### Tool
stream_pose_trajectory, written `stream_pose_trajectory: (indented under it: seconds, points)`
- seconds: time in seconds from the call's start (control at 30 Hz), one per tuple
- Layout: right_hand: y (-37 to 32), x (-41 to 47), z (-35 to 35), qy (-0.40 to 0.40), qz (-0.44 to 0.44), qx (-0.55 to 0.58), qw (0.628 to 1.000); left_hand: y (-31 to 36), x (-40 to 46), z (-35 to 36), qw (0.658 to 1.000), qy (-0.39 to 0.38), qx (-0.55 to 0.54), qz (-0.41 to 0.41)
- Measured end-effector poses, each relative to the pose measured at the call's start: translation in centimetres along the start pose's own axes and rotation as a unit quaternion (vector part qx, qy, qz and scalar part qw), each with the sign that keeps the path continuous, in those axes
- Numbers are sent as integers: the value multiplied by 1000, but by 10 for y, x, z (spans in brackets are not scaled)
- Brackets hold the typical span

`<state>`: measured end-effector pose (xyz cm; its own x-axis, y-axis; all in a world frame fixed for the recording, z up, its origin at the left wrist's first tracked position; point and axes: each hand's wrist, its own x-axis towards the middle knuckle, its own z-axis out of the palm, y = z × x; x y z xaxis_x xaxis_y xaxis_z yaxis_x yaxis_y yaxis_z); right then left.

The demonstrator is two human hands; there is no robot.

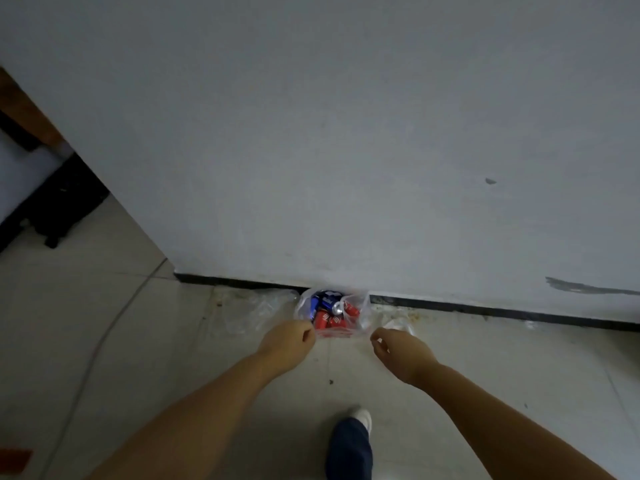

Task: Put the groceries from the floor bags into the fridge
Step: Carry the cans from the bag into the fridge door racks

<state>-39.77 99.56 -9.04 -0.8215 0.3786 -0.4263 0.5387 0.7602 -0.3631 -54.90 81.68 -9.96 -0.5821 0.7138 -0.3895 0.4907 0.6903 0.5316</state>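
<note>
Against the foot of the white wall, on the pale tiled floor, stands a clear plastic bag holding drink cans: blue cans at the side nearer the wall, red cans at the side further from it. An emptier, flattened clear bag lies just beside the can bag to its left, and a crumpled scrap of plastic lies just beside it to its right.

The left hand hangs at the near-left rim of the can bag, fingers curled under. Whether it has hold of the rim or a handle cannot be told; the fingertips are hidden. The right hand hovers near the bag's right side, thumb and forefinger drawn close together, apparently holding nothing. No fridge is in view.

Assessed risks: the film is thin and the load heavy, so a lift by one handle could tilt the bag and spill cans across the floor, or tear the plastic. A dropped can may dent. A thin cable runs across the floor well to the left of the bag, and one foot is set directly before it; both are trip hazards when carrying the load away.
</note>
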Motion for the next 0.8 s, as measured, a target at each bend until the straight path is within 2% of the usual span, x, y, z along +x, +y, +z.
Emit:
stream_pose_trajectory:
  seconds: [0.2, 0.27, 0.33, 0.43, 0.53, 0.6, 0.67, 0.73, 0.8]
  points:
    - [45, 107, 27, -50, 6, -16, 999, -32, 93, 60, 999, -21, -25, -32]
    - [60, 150, 54, -54, 4, -7, 999, -53, 128, 88, 998, -5, -45, -46]
    - [79, 199, 95, -40, -17, -19, 999, -82, 168, 128, 999, 15, -47, -19]
    - [109, 280, 173, -15, -84, -100, 991, -141, 241, 199, 996, 21, 47, 79]
    - [145, 361, 245, 37, -131, -227, 964, -203, 319, 256, 962, 73, 161, 207]
    - [170, 407, 288, 58, -151, -273, 948, -241, 364, 281, 929, 51, 283, 234]
    - [194, 447, 328, 34, -142, -310, 940, -284, 407, 311, 902, 19, 355, 246]
    - [213, 481, 361, 12, -113, -324, 939, -323, 446, 337, 880, -37, 386, 273]
    - [232, 512, 389, 5, -95, -330, 939, -356, 483, 355, 866, -31, 385, 317]
